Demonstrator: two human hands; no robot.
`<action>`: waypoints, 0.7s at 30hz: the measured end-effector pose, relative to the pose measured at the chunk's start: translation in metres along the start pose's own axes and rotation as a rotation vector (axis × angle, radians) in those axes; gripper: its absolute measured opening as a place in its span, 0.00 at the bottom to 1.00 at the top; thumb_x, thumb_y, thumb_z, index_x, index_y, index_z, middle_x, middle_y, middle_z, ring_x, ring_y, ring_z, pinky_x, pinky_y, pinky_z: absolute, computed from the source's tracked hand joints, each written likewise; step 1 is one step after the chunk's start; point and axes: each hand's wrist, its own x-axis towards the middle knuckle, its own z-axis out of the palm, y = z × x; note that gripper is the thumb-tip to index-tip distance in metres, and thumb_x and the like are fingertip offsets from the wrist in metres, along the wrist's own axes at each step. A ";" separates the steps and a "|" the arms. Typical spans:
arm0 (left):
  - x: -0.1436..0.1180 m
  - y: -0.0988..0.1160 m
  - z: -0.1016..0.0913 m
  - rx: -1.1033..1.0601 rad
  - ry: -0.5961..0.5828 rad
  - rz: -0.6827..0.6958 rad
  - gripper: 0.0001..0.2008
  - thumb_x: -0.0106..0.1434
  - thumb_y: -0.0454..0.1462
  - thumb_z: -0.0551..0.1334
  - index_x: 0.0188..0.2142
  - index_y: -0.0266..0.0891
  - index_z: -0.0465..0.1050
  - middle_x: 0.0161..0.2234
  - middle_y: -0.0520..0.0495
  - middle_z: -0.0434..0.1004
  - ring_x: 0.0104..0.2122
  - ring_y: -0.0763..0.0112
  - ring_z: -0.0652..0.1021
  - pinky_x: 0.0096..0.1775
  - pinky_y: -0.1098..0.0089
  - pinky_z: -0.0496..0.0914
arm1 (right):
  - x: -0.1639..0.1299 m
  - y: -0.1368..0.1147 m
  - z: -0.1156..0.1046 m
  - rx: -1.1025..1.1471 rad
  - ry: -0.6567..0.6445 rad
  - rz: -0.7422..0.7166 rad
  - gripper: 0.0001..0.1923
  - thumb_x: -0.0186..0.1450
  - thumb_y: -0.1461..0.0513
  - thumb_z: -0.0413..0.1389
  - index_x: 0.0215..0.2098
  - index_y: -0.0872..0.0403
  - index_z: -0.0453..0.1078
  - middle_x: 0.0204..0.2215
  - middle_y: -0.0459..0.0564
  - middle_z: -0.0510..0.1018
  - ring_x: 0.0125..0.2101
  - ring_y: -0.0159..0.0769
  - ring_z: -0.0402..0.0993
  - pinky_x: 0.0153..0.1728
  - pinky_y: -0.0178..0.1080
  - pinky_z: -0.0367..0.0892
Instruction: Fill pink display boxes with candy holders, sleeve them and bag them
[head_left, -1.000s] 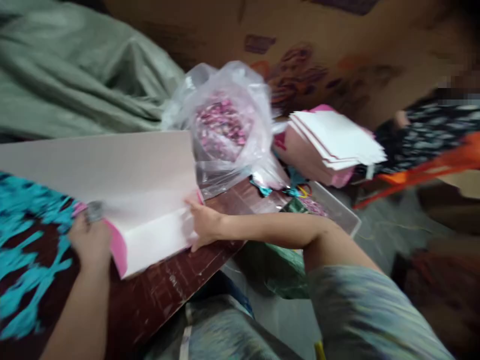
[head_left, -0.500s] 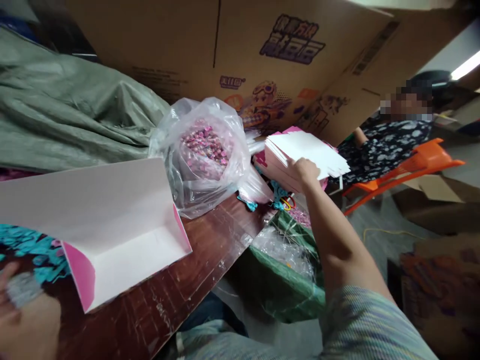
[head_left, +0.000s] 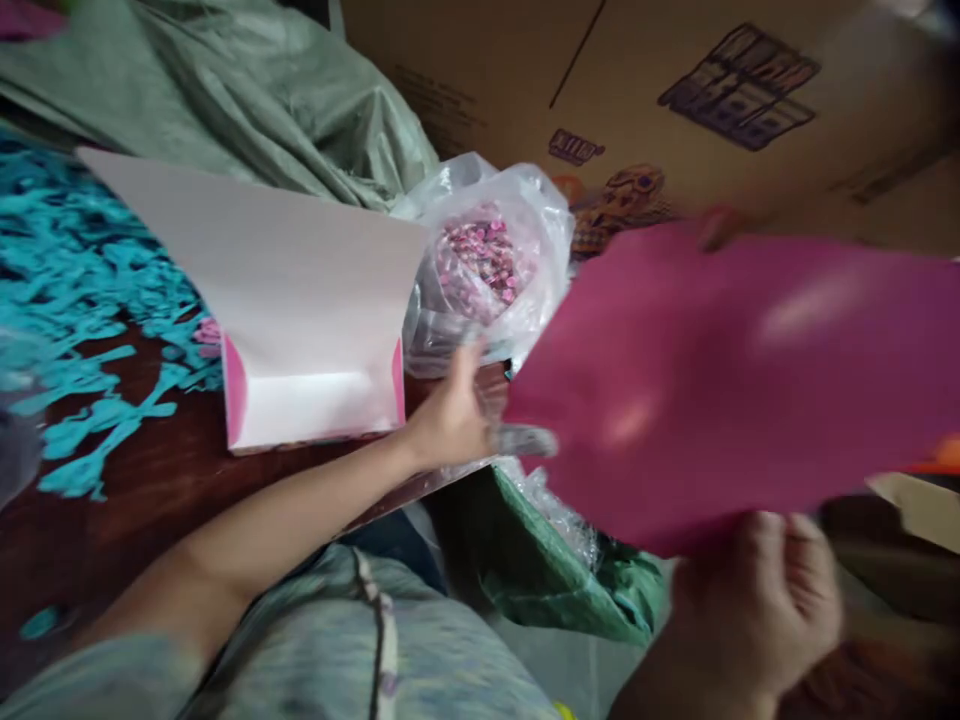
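pink sheet (head_left: 720, 380): held up in mid-air at frame right, pink face toward the camera, tilted, motion-blurred; its left corner is just beside the left hand, above the green bag.
right hand (head_left: 757, 600): raised at lower right, fingers curled and closed on the sheet's bottom edge; forearm comes up from the frame bottom.
left hand (head_left: 454, 420): arm stretched forward across the table edge, wrist straight, thumb up; fingers appear to be pinched on the sheet's left corner, but blur makes the grip uncertain.
fingertip (head_left: 712, 228): seen at the sheet's top edge; whose it is cannot be told.
folded box (head_left: 300, 300): white inside, pink side flaps, stood open on the table just left of the left hand.
plastic bag (head_left: 495, 260): clear, filled with small pink pieces, touching the box's right side, behind the left hand.
table (head_left: 135, 490): dark red-brown wood, teal paper cut-outs (head_left: 82, 300) scattered at left.
green bag (head_left: 570, 570): below the table edge, under the sheet.
cardboard carton (head_left: 675, 100): printed, stood behind everything.
grey-green sack (head_left: 247, 90): crumpled, upper left.
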 end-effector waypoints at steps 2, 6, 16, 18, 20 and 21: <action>0.018 0.010 0.024 -0.142 -0.130 -0.087 0.52 0.59 0.49 0.78 0.73 0.40 0.54 0.61 0.29 0.76 0.58 0.50 0.81 0.58 0.50 0.79 | -0.048 0.017 0.005 0.144 -0.188 0.299 0.18 0.61 0.43 0.66 0.45 0.39 0.80 0.32 0.46 0.83 0.26 0.40 0.78 0.20 0.40 0.71; 0.004 0.027 0.009 0.022 -0.216 -0.295 0.24 0.68 0.48 0.70 0.55 0.34 0.76 0.43 0.38 0.85 0.40 0.56 0.85 0.44 0.57 0.82 | -0.082 0.042 0.023 0.229 -0.485 0.394 0.23 0.64 0.45 0.68 0.46 0.52 0.76 0.35 0.46 0.80 0.32 0.32 0.76 0.33 0.37 0.76; -0.093 0.070 -0.081 1.232 -0.662 -0.342 0.16 0.74 0.29 0.55 0.57 0.33 0.74 0.44 0.34 0.85 0.42 0.54 0.86 0.41 0.61 0.75 | -0.077 -0.045 0.145 -0.360 -1.354 -1.260 0.19 0.75 0.54 0.57 0.58 0.55 0.75 0.42 0.58 0.86 0.42 0.49 0.83 0.40 0.45 0.71; -0.105 0.068 -0.106 1.195 -0.729 -0.460 0.15 0.72 0.32 0.61 0.57 0.34 0.76 0.43 0.35 0.86 0.41 0.56 0.85 0.40 0.63 0.73 | -0.093 -0.042 0.169 -0.449 -1.549 -1.350 0.13 0.77 0.58 0.53 0.48 0.54 0.79 0.29 0.53 0.85 0.29 0.41 0.80 0.27 0.40 0.58; -0.113 0.066 -0.138 1.079 -0.806 -0.594 0.17 0.68 0.36 0.66 0.55 0.37 0.78 0.44 0.38 0.86 0.40 0.57 0.85 0.37 0.66 0.70 | -0.102 -0.037 0.183 -0.453 -1.606 -1.380 0.17 0.79 0.56 0.50 0.46 0.53 0.79 0.24 0.51 0.83 0.25 0.38 0.78 0.24 0.39 0.49; -0.116 0.065 -0.153 1.022 -0.843 -0.648 0.16 0.67 0.37 0.67 0.53 0.38 0.79 0.44 0.40 0.87 0.39 0.59 0.84 0.35 0.67 0.69 | -0.104 -0.035 0.186 -0.428 -1.611 -1.374 0.20 0.80 0.53 0.48 0.47 0.53 0.80 0.24 0.51 0.83 0.25 0.38 0.78 0.24 0.39 0.48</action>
